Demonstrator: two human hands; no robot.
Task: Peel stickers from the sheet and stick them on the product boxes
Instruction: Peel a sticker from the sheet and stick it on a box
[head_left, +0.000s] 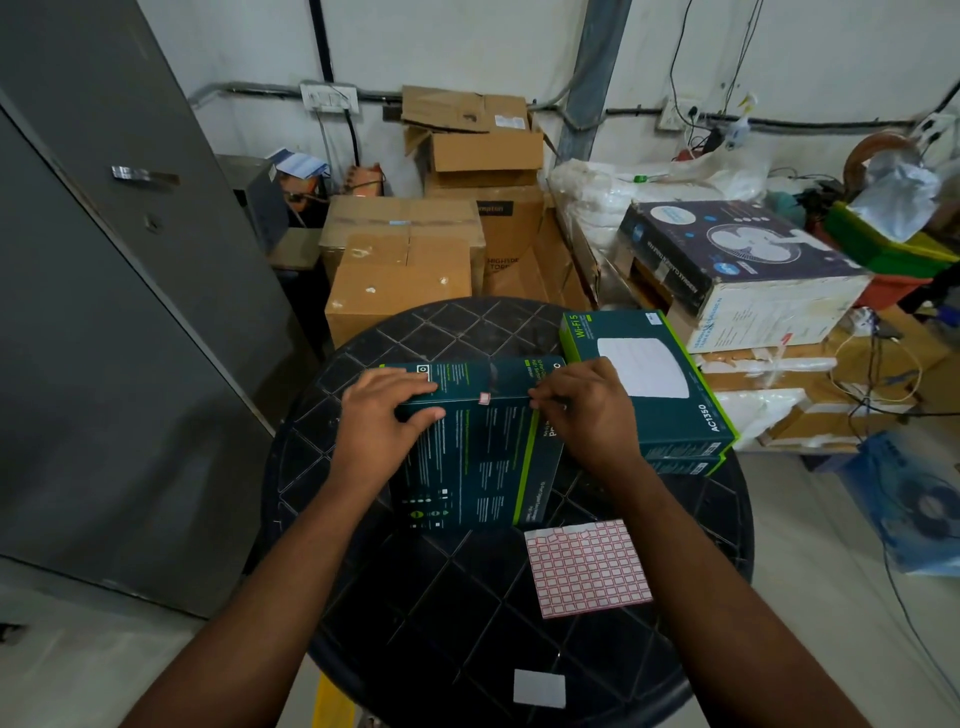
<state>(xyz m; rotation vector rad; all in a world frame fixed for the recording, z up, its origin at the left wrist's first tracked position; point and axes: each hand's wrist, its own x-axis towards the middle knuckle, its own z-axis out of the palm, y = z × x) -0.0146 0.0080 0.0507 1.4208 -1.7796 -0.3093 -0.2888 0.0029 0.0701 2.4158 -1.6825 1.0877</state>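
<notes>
A dark teal product box (475, 457) with a green edge lies in the middle of a round black table (467, 597). My left hand (382, 415) grips its far left corner, thumb on the near face. My right hand (584, 410) grips the far right corner with curled fingers. A small red-and-white sticker (484, 398) sits on the box's far edge between my hands. The sticker sheet (587, 569), a grid of red-bordered labels, lies on the table to the near right. A second teal Wi-Fi box (660, 395) rests at the right on another like it.
A small white card (538, 688) lies near the table's front edge. Brown cartons (400, 270) are stacked behind the table, a fan box (737, 260) and bags to the right, a grey metal cabinet (104, 312) on the left. Cables trail on the floor at the right.
</notes>
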